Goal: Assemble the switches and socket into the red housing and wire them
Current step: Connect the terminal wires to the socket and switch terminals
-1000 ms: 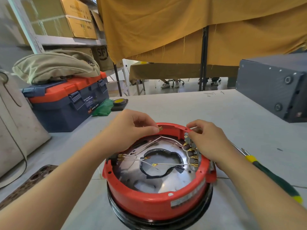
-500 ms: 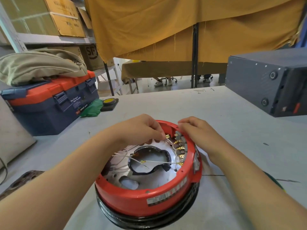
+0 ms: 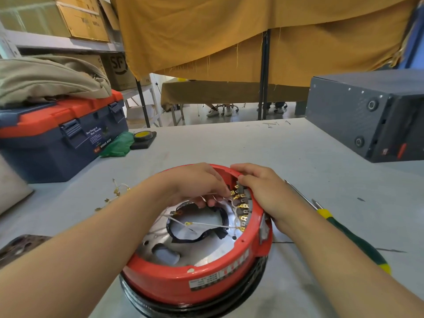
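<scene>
At the housing's one o'clock rim, the left hand pinched a white wire against the brass terminals, while the right hand curled over the wall there. One red housing sat at table centre; one screwdriver lay at three o'clock.

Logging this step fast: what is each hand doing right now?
Left hand: pinches a white wire at the terminals.
Right hand: grips the red housing rim.
</scene>
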Tool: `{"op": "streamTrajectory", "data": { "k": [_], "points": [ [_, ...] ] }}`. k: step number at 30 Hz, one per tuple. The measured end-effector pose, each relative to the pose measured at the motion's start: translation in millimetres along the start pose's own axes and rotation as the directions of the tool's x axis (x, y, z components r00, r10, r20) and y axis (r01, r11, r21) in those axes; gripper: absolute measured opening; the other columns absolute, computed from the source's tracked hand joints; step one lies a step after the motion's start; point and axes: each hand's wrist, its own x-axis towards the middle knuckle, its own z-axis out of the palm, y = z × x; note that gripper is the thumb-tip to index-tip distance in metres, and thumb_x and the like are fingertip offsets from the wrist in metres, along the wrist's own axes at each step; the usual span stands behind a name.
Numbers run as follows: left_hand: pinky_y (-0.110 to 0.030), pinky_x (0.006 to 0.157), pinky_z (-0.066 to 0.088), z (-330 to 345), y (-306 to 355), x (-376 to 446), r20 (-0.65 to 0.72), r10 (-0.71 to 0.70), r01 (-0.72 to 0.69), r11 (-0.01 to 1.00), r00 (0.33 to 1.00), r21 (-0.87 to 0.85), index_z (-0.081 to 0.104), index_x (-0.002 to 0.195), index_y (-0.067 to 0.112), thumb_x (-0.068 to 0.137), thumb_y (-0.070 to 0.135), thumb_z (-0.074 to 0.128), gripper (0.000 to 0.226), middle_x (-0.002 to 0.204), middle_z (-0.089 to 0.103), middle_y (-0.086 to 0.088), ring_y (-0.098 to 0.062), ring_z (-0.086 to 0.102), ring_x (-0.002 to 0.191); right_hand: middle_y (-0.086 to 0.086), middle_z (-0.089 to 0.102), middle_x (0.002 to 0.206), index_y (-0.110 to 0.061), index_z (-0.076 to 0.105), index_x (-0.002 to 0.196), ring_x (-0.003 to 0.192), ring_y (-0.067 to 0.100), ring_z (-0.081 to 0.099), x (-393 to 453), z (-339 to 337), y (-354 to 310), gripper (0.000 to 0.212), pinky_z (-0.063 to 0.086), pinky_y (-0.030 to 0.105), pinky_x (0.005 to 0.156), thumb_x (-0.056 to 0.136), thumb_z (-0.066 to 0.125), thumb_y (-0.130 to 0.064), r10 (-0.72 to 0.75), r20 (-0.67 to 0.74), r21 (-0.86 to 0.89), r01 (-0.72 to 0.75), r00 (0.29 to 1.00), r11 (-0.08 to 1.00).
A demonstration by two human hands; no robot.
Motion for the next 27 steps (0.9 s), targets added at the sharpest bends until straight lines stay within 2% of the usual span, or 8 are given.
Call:
{"op": "streamTrajectory", "data": {
  "k": [4, 7, 10, 12, 15, 19, 23, 27],
  "points": [
    [-0.016, 0.041, 0.036, 1.5, -6.6, 1.8, 0.023, 0.016, -0.015, 0.998, 1.0, -0.062, 0.067, 0.08, 0.004, 0.086, 0.006, 0.058, 0.011, 0.068, 0.059, -0.004, -0.007, 0.047, 0.044, -0.02, 0.053, 0.051, -0.025, 0.063, 0.117, 0.039, -0.01, 0.049, -0.8, -0.8, -0.1, 0.033, 0.035, 0.007, 0.042, 0.095, 0.044, -0.01, 0.009, 0.011, 0.014, -0.009, 1.0, 1.0],
    [-0.016, 0.041, 0.035, 1.0, -8.4, 3.6, 0.024, 0.023, -0.021, 0.996, 0.999, -0.092, 0.067, 0.078, 0.006, 0.086, 0.006, 0.058, 0.013, 0.064, 0.059, -0.001, -0.007, 0.046, 0.044, -0.018, 0.053, 0.058, -0.026, 0.062, 0.119, 0.041, -0.008, 0.051, -1.5, -1.6, 0.1, 0.033, 0.038, 0.009, 0.044, 0.095, 0.045, -0.011, 0.01, 0.011, -0.001, -0.01, 1.0, 1.0],
    [-0.016, 0.042, 0.035, 1.1, -9.4, 5.0, 0.025, 0.03, -0.027, 0.995, 0.999, -0.093, 0.068, 0.077, 0.008, 0.087, 0.007, 0.059, 0.014, 0.06, 0.058, 0.002, -0.007, 0.046, 0.043, -0.021, 0.058, 0.05, -0.026, 0.061, 0.119, 0.043, -0.006, 0.052, -1.9, -1.1, -1.7, 0.033, 0.041, 0.01, 0.046, 0.095, 0.044, -0.011, 0.01, 0.015, -0.016, -0.01, 1.0, 1.0],
    [-0.016, 0.042, 0.035, 1.6, -9.9, 5.3, 0.021, 0.037, -0.035, 0.995, 0.999, -0.094, 0.069, 0.077, 0.008, 0.087, 0.007, 0.059, 0.014, 0.06, 0.058, 0.003, -0.006, 0.046, 0.043, -0.016, 0.064, 0.067, -0.024, 0.062, 0.121, 0.054, -0.003, 0.059, -3.2, -0.7, -3.6, 0.033, 0.046, 0.014, 0.052, 0.096, 0.044, -0.011, 0.009, 0.017, -0.015, -0.009, 1.0, 1.0],
    [-0.016, 0.043, 0.034, 2.5, -10.0, 5.2, 0.016, 0.042, -0.04, 0.995, 0.999, -0.095, 0.068, 0.075, 0.009, 0.087, 0.007, 0.059, 0.015, 0.06, 0.058, 0.003, -0.006, 0.046, 0.042, 0.003, 0.069, 0.098, -0.024, 0.061, 0.123, 0.081, 0.019, 0.067, -4.2, -1.1, -3.9, 0.035, 0.054, 0.028, 0.074, 0.095, 0.045, -0.011, 0.012, 0.006, -0.018, -0.012, 1.0, 1.0],
    [-0.017, 0.042, 0.033, 3.7, -9.4, 4.1, 0.018, 0.046, -0.044, 0.994, 0.999, -0.104, 0.069, 0.075, 0.009, 0.087, 0.007, 0.06, 0.015, 0.061, 0.057, 0.001, -0.007, 0.045, 0.043, -0.002, 0.067, 0.09, -0.025, 0.062, 0.12, 0.074, 0.015, 0.065, -5.2, -1.1, -4.7, 0.033, 0.053, 0.025, 0.069, 0.096, 0.044, -0.011, 0.015, 0.013, -0.003, -0.015, 1.0, 1.0],
    [-0.017, 0.043, 0.031, 5.0, -9.7, 3.7, 0.001, 0.052, -0.051, 0.993, 0.999, -0.109, 0.069, 0.08, 0.004, 0.086, 0.008, 0.061, 0.011, 0.062, 0.057, -0.001, -0.007, 0.044, 0.043, 0.0, 0.068, 0.1, -0.027, 0.062, 0.119, 0.087, 0.021, 0.068, -4.6, -1.3, -3.7, 0.032, 0.055, 0.03, 0.077, 0.096, 0.044, -0.011, 0.013, 0.017, 0.005, -0.013, 1.0, 1.0],
    [-0.018, 0.044, 0.032, 7.3, -11.7, 2.6, -0.044, 0.078, -0.082, 0.994, 0.996, -0.078, 0.069, 0.081, 0.001, 0.087, 0.012, 0.063, 0.014, 0.064, 0.057, -0.003, -0.007, 0.044, 0.045, -0.003, 0.068, 0.098, -0.028, 0.062, 0.118, 0.08, 0.014, 0.066, -4.5, -1.3, -3.6, 0.032, 0.054, 0.025, 0.071, 0.096, 0.045, -0.012, 0.004, 0.02, -0.007, -0.003, 1.0, 1.0]
  ]
}}
